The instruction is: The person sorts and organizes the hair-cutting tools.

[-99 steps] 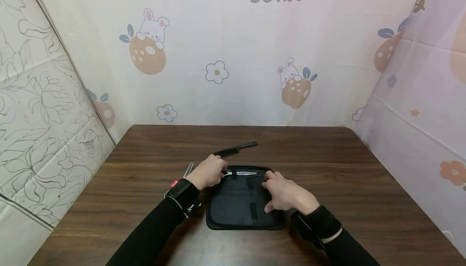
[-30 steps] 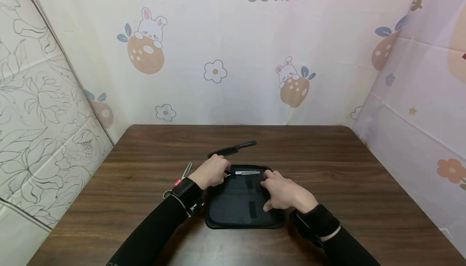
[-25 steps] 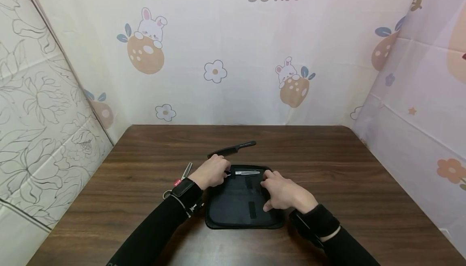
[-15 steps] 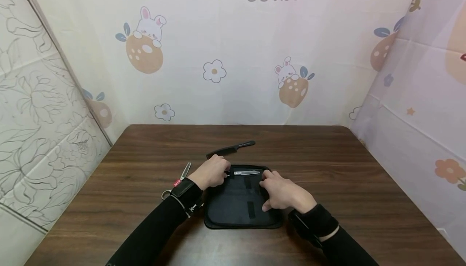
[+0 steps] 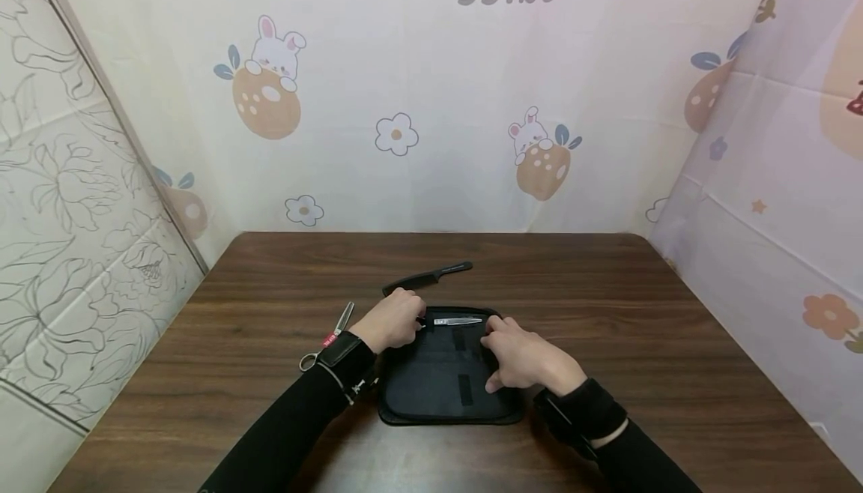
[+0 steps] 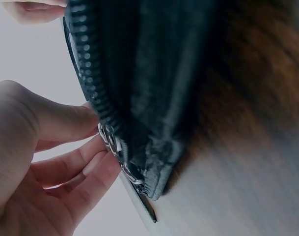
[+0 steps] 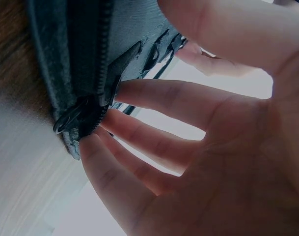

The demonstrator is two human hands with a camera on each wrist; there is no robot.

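at one black case (image 5: 433,384) rest two hands (image 5: 392,319) (image 5: 529,354)

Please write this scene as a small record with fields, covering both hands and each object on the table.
case: black zip case, lying open on the wooden table
scissors in case: cased scissors along the far edge, blades pointing right
left hand: the left hand pinches the cased scissors' handle loops
right hand: the right hand touches the case's far right corner with its fingertips
loose scissors: second scissors with red tag, left of the case, partly hidden by the left wrist
comb: black comb, beyond the case
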